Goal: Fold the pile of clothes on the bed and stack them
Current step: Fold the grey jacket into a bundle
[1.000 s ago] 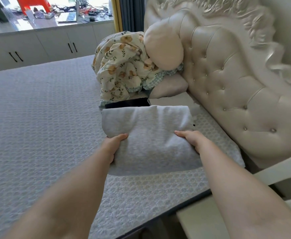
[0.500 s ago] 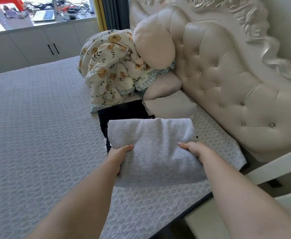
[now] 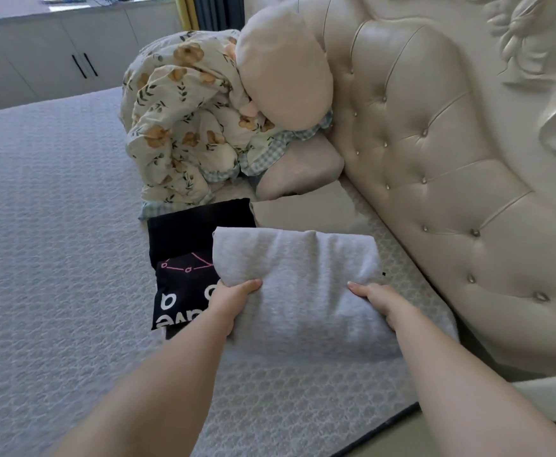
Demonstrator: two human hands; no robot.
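I'm gripping the folded grey garment (image 3: 298, 285) at both sides, left hand (image 3: 233, 300), right hand (image 3: 380, 303); it's looking soft, light, floppy, so I'm supporting underneath.

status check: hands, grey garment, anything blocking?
Left hand and right hand grip folded grey garment at its sides. It partly covers folded black printed garment. Nothing in the way; floral bedding lies beyond.
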